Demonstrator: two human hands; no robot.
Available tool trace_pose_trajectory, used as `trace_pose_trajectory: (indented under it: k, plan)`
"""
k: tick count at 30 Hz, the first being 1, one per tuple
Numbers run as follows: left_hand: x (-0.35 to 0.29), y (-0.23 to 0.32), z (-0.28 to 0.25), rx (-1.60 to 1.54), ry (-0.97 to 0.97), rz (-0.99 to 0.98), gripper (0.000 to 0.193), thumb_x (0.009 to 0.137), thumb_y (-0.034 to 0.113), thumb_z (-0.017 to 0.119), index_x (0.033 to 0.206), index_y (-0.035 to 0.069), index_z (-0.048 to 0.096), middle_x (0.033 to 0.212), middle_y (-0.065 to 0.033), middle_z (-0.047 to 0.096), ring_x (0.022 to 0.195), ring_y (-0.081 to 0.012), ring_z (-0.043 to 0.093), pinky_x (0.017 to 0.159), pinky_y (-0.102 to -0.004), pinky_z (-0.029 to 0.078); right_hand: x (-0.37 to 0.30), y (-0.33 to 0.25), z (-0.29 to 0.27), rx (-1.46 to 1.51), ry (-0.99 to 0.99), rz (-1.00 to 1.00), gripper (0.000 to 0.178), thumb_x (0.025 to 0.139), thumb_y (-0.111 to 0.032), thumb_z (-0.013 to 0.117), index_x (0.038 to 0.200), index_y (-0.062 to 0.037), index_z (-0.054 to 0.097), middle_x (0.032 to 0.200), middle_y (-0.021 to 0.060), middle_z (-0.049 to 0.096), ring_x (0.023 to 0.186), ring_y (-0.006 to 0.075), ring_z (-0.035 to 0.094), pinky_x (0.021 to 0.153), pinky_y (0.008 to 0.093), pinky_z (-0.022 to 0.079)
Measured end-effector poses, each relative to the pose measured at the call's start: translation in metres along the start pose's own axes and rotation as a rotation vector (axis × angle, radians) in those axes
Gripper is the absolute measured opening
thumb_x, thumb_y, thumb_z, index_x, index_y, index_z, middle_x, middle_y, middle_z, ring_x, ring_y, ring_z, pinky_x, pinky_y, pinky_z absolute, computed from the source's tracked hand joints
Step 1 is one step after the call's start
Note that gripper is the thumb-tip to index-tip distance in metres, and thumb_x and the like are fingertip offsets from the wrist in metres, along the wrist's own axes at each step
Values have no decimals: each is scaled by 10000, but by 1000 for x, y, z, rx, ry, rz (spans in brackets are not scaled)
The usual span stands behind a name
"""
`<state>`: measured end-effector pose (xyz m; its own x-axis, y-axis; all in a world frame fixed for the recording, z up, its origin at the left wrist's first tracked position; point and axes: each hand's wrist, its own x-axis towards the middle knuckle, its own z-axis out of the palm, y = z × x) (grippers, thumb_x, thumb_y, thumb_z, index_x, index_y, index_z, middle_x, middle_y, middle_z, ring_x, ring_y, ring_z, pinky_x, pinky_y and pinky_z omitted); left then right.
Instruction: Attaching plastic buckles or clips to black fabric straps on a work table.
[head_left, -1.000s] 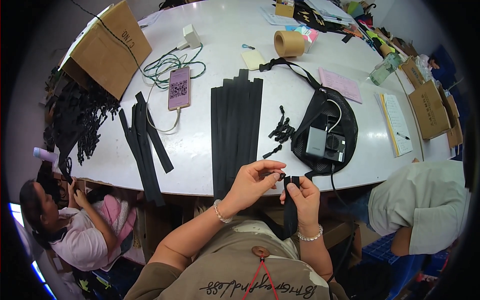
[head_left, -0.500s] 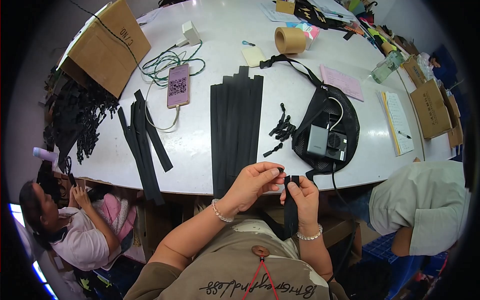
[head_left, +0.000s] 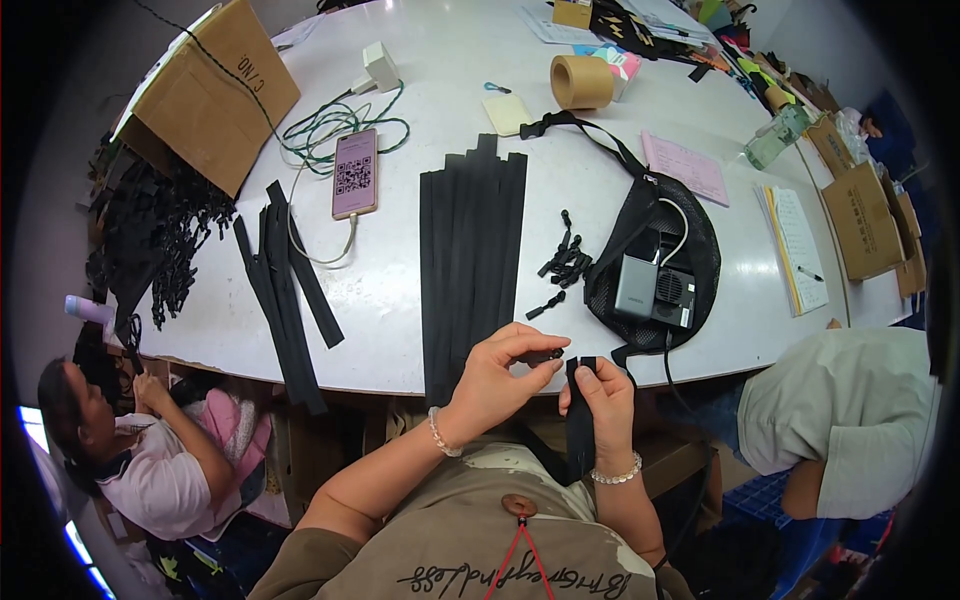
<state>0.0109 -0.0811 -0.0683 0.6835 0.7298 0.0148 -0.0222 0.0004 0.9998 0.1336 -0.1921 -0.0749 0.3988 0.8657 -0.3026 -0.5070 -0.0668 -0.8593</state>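
Observation:
My left hand (head_left: 506,366) is closed in a pinch on a small black zipper pull (head_left: 556,354), just above the table's front edge. Close beside it, my right hand (head_left: 604,398) grips a flat black zipper (head_left: 581,425) near its top end, thumb on the front. The zipper's lower part hangs down in front of my body. A small gap separates the pull from the zipper's end. Several loose zipper pulls (head_left: 568,260) lie in a heap on the table beyond my hands. Long black zippers (head_left: 472,250) are laid side by side left of that heap.
More zippers (head_left: 285,290) overhang the table edge at left, near a phone (head_left: 355,175) on a cable. A black mesh bag (head_left: 655,235) holds a power bank (head_left: 636,283). Tipped carton (head_left: 215,95) stands far left. Other people sit at left (head_left: 165,470) and right (head_left: 840,410).
My left hand has drawn slightly left, away from the zipper's end, and the pull in its fingers shows more plainly. My right hand has barely moved.

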Motion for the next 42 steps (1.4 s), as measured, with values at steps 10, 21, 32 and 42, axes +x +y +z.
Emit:
trace_pose_trajectory:
  k: [10, 21, 32, 42]
  plan:
    - [-3, 3, -1, 203, 14, 111, 277, 820, -4, 622, 1090, 54, 655, 927, -80, 638, 807, -125, 601, 705, -231, 493, -1, 3, 3, 24, 10, -16, 138, 921, -145, 547, 911, -9, 567, 680, 57, 601, 573, 92, 560, 547, 202, 463]
    - [3, -17, -5, -525, -139, -367, 312, 928, 115, 543, 1228, 31, 561, 1026, -58, 651, 913, -81, 584, 724, -211, 479, -3, -3, 8, -3, 2, 54, 143, 909, -140, 553, 858, -10, 586, 646, 64, 596, 527, 112, 546, 512, 208, 448]
    - [-2, -18, -2, -536, -211, -386, 267, 938, 126, 529, 1177, 40, 611, 846, 22, 605, 717, -23, 471, 656, -173, 435, -3, -6, 11, -29, -6, 110, 173, 885, -154, 586, 838, 9, 622, 649, 61, 617, 498, 95, 556, 466, 195, 443]
    - [-3, -18, -2, -404, -203, -268, 259, 933, 92, 517, 1164, 40, 621, 868, 10, 614, 716, -36, 481, 654, -183, 440, -4, -3, 13, -69, 87, 72, 184, 873, -154, 584, 761, -9, 597, 584, 55, 585, 441, 95, 517, 423, 192, 405]
